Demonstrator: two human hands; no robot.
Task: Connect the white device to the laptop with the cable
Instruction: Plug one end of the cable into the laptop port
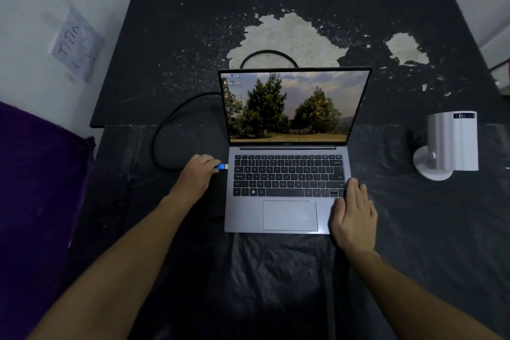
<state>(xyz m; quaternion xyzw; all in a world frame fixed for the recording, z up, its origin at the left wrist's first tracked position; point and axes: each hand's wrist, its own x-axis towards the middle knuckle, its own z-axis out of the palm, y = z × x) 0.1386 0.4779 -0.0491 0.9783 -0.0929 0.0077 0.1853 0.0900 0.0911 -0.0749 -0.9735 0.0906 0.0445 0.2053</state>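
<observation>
An open grey laptop [289, 215] sits mid-table with its screen lit, showing trees. My left hand [197, 174] grips the blue plug [222, 167] of a black cable [162, 130], its metal tip right at the laptop's left edge near the keyboard's top row. The cable loops left, then runs behind the screen, where an arc shows above the lid. My right hand [354, 218] lies flat, fingers together, on the laptop's front right corner. The white device [449, 143], a cylinder-like body on a round foot, stands to the right, apart from the laptop.
The table [276, 284] is covered in crinkled black plastic; a worn black board with pale patches lies behind. A purple cloth [36, 188] sits at the left. A taped paper note [74, 44] hangs on the white wall.
</observation>
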